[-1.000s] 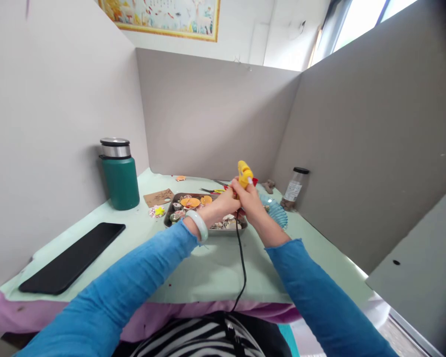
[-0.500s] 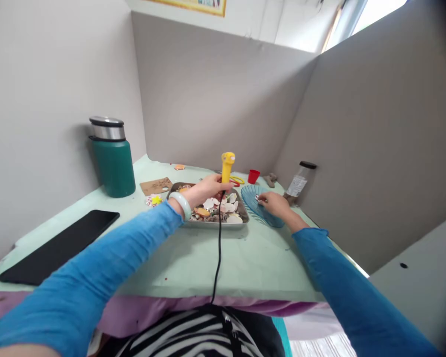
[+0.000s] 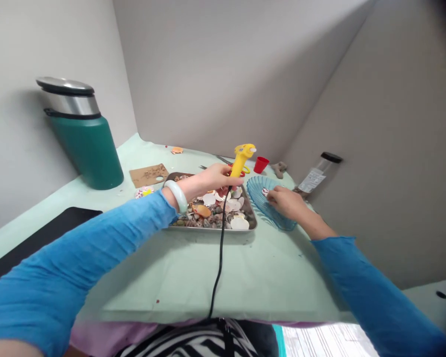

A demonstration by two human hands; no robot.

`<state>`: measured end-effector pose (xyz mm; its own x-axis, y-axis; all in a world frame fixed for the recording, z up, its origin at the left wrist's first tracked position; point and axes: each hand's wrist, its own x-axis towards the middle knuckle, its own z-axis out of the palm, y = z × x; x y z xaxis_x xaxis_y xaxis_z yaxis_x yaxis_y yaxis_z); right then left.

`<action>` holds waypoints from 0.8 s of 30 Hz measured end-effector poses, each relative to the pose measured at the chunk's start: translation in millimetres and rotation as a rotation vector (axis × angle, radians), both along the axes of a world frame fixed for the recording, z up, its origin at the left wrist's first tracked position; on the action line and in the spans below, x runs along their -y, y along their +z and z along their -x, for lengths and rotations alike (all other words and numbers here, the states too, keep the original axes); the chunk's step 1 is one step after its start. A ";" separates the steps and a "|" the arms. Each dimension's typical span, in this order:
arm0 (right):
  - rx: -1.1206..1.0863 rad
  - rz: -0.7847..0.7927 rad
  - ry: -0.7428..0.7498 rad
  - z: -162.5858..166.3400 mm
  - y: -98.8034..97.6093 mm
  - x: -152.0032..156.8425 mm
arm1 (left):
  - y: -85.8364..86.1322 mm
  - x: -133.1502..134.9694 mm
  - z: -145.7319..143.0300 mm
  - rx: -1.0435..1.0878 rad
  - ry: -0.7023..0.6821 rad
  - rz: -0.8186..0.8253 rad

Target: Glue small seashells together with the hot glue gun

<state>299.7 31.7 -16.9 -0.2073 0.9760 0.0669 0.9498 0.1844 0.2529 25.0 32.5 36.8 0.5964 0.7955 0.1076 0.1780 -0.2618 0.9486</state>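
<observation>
My left hand (image 3: 215,177) is closed round the handle of a yellow glue gun (image 3: 241,157), held upright over a metal tray (image 3: 211,229) full of shells. A black cord (image 3: 220,258) runs from the gun down toward me. My right hand (image 3: 286,202) rests on a blue shell-shaped glass dish (image 3: 260,191) to the right of the tray, fingers pinched on a small shell (image 3: 265,192). A pale bangle (image 3: 177,195) circles my left wrist.
A green flask with a steel lid (image 3: 82,136) stands at the left. A black pad (image 3: 33,243) lies on the near left. A brown card (image 3: 148,174), a red cup (image 3: 260,164) and a clear jar (image 3: 317,173) sit near the back. Grey partitions close three sides.
My hands have parted: the right left the glue gun and dropped onto the blue dish, while the left kept the gun. The view tilted down and moved closer.
</observation>
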 end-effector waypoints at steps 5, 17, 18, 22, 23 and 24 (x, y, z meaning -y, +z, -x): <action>-0.045 0.055 0.094 1.8 -3.8 -14.4 | 10.4 -2.8 7.2 -0.066 -0.059 -0.003; -0.045 0.037 -0.132 2.0 0.2 -18.7 | 15.3 -11.5 10.2 -0.110 -0.115 0.170; -0.021 0.005 -0.121 4.9 -4.2 -13.7 | 14.0 -11.9 9.9 -0.110 -0.120 0.183; -0.018 -0.008 -0.097 12.3 -6.3 -4.8 | 13.4 -14.0 12.1 -0.144 -0.126 0.212; -0.025 -0.014 -0.088 13.2 -3.5 -7.3 | 14.2 -14.7 13.0 -0.145 -0.127 0.216; -0.032 -0.029 -0.084 13.7 -0.7 -11.9 | 15.2 -15.6 13.8 -0.140 -0.129 0.220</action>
